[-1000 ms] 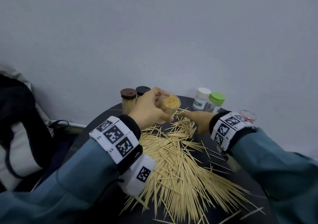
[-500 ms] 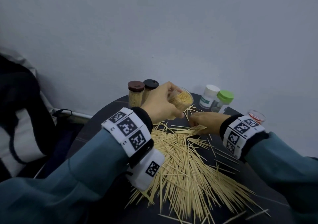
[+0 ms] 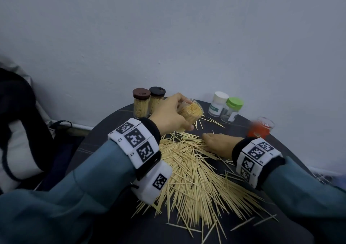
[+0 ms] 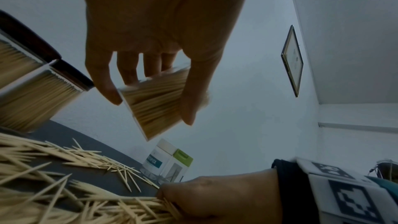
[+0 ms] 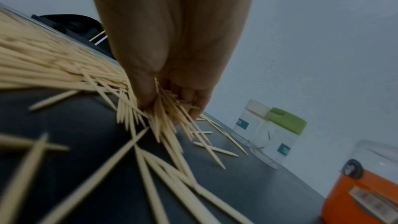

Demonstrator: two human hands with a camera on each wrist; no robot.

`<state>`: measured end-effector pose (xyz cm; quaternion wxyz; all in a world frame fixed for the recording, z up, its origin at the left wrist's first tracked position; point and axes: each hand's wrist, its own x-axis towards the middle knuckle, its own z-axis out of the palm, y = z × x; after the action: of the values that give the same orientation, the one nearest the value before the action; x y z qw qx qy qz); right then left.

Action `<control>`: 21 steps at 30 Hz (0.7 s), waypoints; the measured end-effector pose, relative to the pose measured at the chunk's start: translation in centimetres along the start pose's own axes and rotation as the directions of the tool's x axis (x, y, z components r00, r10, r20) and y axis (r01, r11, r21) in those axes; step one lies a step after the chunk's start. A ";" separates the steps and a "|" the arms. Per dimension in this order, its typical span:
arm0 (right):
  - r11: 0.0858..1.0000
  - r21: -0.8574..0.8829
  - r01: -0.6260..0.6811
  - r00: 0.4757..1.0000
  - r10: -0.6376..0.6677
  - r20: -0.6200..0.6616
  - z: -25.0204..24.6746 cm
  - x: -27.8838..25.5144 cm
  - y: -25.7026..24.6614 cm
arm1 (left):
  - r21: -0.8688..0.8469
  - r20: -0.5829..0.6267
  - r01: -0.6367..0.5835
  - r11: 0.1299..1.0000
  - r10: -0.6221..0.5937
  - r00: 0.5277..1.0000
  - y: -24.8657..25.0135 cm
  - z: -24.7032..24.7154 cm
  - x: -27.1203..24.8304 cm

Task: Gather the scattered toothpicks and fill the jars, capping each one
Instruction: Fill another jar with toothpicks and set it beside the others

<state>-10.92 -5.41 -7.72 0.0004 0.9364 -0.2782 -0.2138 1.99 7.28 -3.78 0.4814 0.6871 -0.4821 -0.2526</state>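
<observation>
Up high, the left hand (image 3: 169, 115) is gripping the open jar (image 3: 190, 113), tipped rightward, while the right hand (image 3: 218, 144) is pinching flat-lying toothpicks (image 5: 163, 117).

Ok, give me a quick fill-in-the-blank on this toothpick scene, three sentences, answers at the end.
1. The left hand holds an open jar full of ____.
2. The right hand pinches a bunch from the pile of loose toothpicks on the dark ____.
3. The jar beside the white-lidded jar has a ____ lid.

Missing words: toothpicks; table; green

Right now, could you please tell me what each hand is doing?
Left hand: grips the uncapped clear plastic jar of toothpicks.
Right hand: pinches a bunch of loose wooden toothpicks.
</observation>
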 end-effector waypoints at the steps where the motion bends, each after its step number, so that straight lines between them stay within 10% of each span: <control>1: 1.000 0.024 -0.010 1.000 0.010 0.001 0.1 -0.2 -0.2 | 0.006 0.001 -0.003 1.000 0.003 1.000 0.0 0.1 0.0; 15: 0.909 0.417 0.022 0.986 0.050 -0.161 -0.3 -2.9 -1.1 | 0.017 0.039 -0.022 1.000 0.021 0.999 -0.1 0.4 -0.2; 21: 0.486 0.859 0.162 0.967 0.095 -0.236 0.6 -3.2 -0.3 | 0.040 0.055 -0.033 0.999 0.030 0.998 -0.4 0.7 -0.2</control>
<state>-13.43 -3.43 -7.00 -0.4431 0.8312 -0.3268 0.0774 1.50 7.18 -4.51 0.4580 0.6819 -0.5108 -0.2537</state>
